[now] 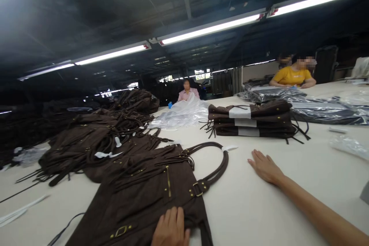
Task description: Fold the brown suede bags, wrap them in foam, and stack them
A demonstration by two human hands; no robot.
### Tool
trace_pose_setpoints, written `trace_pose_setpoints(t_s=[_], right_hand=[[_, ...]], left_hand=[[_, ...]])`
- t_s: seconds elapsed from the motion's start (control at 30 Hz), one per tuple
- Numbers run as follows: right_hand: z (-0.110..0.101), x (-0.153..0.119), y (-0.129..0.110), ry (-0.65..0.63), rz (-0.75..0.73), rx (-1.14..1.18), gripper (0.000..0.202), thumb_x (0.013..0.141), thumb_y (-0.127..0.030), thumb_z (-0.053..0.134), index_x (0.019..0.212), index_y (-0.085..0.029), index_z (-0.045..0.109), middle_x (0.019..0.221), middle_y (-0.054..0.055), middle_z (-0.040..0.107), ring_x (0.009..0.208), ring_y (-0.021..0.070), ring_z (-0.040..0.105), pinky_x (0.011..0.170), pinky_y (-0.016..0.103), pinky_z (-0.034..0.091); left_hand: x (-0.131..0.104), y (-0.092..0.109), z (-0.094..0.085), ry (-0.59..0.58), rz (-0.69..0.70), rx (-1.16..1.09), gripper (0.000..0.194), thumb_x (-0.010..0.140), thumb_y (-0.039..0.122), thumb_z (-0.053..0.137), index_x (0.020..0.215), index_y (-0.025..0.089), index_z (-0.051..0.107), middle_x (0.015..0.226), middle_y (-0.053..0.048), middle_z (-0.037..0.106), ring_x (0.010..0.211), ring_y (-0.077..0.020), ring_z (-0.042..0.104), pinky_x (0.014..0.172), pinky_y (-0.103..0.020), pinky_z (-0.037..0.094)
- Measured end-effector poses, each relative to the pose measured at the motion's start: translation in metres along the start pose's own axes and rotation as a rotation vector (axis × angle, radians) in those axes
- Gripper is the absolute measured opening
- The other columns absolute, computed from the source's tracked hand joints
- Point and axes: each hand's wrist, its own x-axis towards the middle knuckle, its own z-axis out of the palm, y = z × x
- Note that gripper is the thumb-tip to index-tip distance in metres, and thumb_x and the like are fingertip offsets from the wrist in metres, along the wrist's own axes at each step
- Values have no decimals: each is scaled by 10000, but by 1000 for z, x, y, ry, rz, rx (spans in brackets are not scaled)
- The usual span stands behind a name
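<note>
A dark brown bag (pixel 135 200) with gold buckles, a zipper and looped handles lies flat on the pale table (pixel 236 200). My left hand (pixel 170 227) rests on the bag's near right part, palm down, fingers extended and side by side. Over to the right, my right hand (pixel 265 167) lies flat on the bare tabletop with its fingers stretched out, holding nothing. Beyond it sits a stack of folded brown bags (pixel 253 119) with white paper bands. The bag's handle (pixel 223 165), wrapped with a white strip, curves between my two hands.
Piled brown bags (pixel 83 134) cover the left side. Clear plastic sheeting (pixel 184 113) lies ahead, near a person in pink (pixel 188 91). Plastic-wrapped dark items (pixel 325 109) lie at the right, before a person in yellow (pixel 292 76). White strips (pixel 21 211) lie at the near left.
</note>
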Motion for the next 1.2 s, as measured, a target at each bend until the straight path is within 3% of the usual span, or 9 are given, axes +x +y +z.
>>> trace_pose_setpoints(t_s=[0.17, 0.37, 0.43, 0.53, 0.67, 0.8, 0.9, 1.03, 1.2], right_hand=[[-7, -84, -26, -47, -77, 15, 708, 967, -492, 188, 1527, -62, 235, 1579, 105, 118, 1464, 235, 68, 1189, 468, 88], [-38, -171, -51, -191, -233, 183, 711, 954, -481, 298, 1518, -51, 254, 1574, 138, 128, 1462, 252, 94, 1185, 456, 78], [-44, -188, -53, -204, -244, 206, 695, 959, -456, 304, 1515, -43, 256, 1573, 142, 140, 1462, 243, 101, 1186, 443, 68], [-45, -207, -48, -156, -243, 237, 663, 976, -446, 275, 1513, -56, 268, 1572, 133, 161, 1461, 231, 110, 1187, 433, 49], [-38, -223, -36, -94, -250, 285, 632, 983, -434, 275, 1505, -79, 305, 1563, 127, 206, 1455, 235, 145, 1187, 426, 54], [-34, -230, -32, -61, -252, 292, 617, 986, -419, 281, 1501, -82, 320, 1556, 127, 230, 1449, 232, 167, 1187, 420, 66], [-33, -233, -35, -40, -232, 277, 590, 986, -384, 294, 1495, -90, 335, 1553, 124, 241, 1446, 233, 180, 1185, 428, 76], [-36, -237, -37, -22, -219, 267, 567, 990, -362, 308, 1486, -93, 354, 1547, 130, 257, 1441, 236, 194, 1183, 430, 92], [-40, -239, -35, -10, -230, 349, 542, 964, -328, 388, 1443, -76, 423, 1521, 164, 308, 1423, 259, 245, 1182, 444, 106]], left_hand=[[47, -15, -60, 67, -210, -214, 295, 899, 165, 359, 732, 209, 598, 599, -7, 622, 548, -156, 611, 524, -251, 456], [140, -75, -210, 291, -543, -282, 430, 981, 324, 137, 884, 155, 520, 711, -13, 557, 654, -132, 544, 685, -251, 399], [162, -81, -239, 189, -475, -314, 438, 970, 428, 230, 925, 142, 559, 799, -16, 583, 733, -137, 546, 731, -261, 387], [158, -64, -233, -196, -262, -414, 386, 873, 500, 433, 923, 168, 624, 799, 0, 645, 724, -142, 583, 702, -242, 424], [93, -26, -165, -599, -113, -373, 610, 600, 274, 707, 1186, 147, 595, 1188, -104, 659, 1112, -229, 599, 933, -268, 457], [28, -4, -108, -718, -180, -199, 707, 580, 43, 562, 1284, 91, 513, 1216, -179, 630, 1123, -268, 607, 921, -325, 471], [12, -4, -94, -685, -223, -127, 591, 700, -16, 388, 1263, 102, 519, 1168, -159, 649, 1094, -231, 623, 890, -306, 462], [40, -26, -115, -550, -331, -104, 457, 791, 38, 310, 1106, 164, 616, 908, -121, 712, 879, -241, 683, 769, -317, 468], [128, -91, -207, -116, -512, -174, 434, 889, 376, 368, 1211, 153, 555, 793, -115, 679, 835, -304, 653, 648, -350, 462]])
